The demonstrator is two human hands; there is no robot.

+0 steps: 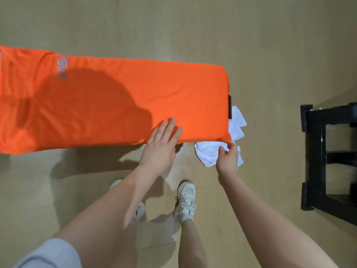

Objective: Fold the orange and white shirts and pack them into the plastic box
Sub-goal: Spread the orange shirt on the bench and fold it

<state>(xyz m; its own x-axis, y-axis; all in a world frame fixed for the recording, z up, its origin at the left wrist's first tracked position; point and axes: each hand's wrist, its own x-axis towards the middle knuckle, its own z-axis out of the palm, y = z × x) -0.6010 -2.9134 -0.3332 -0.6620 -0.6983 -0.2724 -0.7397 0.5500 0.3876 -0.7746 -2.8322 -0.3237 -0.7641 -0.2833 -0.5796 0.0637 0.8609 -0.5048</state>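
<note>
The left hand (161, 144) lies flat, fingers straight, pressing the near edge of the orange shirt (116, 101). The right hand (228, 157) has its fingers curled, pinching the white shirt (207, 152) just beside the orange shirt's near right corner. The orange shirt is folded into a long band running left to right, a pale logo (62, 68) toward its left end. The white shirt lies crumpled, partly under that right end. On the floor (270, 45) to the right stands a black frame (324, 157). Near, a white sneaker (185, 200) shows.
</note>
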